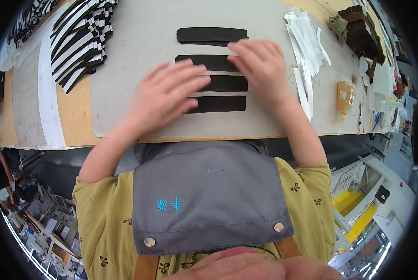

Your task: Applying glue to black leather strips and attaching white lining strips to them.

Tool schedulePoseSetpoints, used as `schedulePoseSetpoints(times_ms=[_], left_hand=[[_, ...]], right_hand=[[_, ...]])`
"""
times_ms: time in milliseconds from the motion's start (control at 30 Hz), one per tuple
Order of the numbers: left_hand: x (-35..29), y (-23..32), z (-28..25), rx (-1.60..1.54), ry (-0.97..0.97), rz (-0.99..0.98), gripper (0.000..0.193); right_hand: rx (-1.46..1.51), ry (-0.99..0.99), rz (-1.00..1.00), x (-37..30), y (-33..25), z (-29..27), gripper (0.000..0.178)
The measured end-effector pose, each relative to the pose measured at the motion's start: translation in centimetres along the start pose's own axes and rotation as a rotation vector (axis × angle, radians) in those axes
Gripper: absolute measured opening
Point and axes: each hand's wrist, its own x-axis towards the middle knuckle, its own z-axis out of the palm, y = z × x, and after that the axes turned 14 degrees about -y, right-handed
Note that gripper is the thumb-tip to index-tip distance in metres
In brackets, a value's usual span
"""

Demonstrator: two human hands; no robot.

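Black strips (pixel 230 83) lie mid-mat (pixel 141 32), seemingly being lined up. The left hand (pixel 169 91) spreads loosely over them; the right hand (pixel 261 65) is by the far strip (pixel 212 35), grip unclear. Light fingertips look needed next.

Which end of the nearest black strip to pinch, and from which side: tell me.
Probably the right end of the nearest strip, coming from the right: it lies long and flat with that end uncovered, while the left hand hides the other.

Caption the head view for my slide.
Left hand and right hand over a column of black strips, white strips lying farther right.
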Motion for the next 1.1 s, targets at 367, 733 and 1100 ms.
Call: schedulePoseSetpoints(times_ms=[367, 733, 1100], left_hand=[[6.1, -7.4, -0.2, 0.009, 0.293, -0.189, 0.045], [5.6, -6.7, -0.5, -0.160, 0.432, -0.181, 0.050], [5.4, -7.2, -0.6, -0.107, 0.508, -0.169, 0.043]], right_hand=[[-0.225, -0.058, -0.166, 3.2, 2.9, 2.2, 0.023], [-0.040, -0.061, -0.097, 3.4, 3.0, 1.5, 0.013], [-0.187, 0.096, 0.012, 4.0, 3.9, -0.8, 0.015]])
